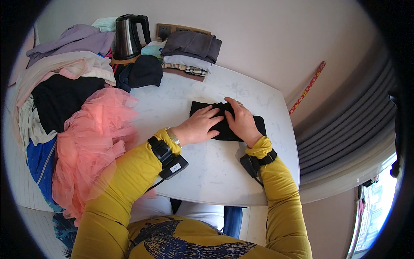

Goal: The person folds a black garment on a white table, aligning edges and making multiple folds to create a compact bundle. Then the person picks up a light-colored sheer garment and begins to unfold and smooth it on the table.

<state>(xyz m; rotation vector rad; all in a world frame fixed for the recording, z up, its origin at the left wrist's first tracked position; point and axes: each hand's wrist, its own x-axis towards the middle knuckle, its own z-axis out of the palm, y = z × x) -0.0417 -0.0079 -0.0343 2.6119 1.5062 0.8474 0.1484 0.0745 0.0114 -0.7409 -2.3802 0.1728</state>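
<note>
A folded black garment (pixel 228 131) lies flat on the white marbled table (pixel 207 171). My left hand (pixel 201 125) rests on its left part with fingers spread, the thumb near its lower edge. On the garment's upper middle is my right hand (pixel 241 121), fingers bent, with the fingertips of both hands close together. Whether the right fingers pinch any cloth cannot be made out. Both wrists carry black strapped devices with cables.
Pink tulle (pixel 97 136) and a heap of clothes, including a black garment (pixel 68 97), cover the left side. At the back stand a steel kettle (pixel 127 39), a folded dark cloth (pixel 145 71) and a folded stack topped by a grey garment (pixel 190 45). A grey curtain (pixel 346 129) hangs right.
</note>
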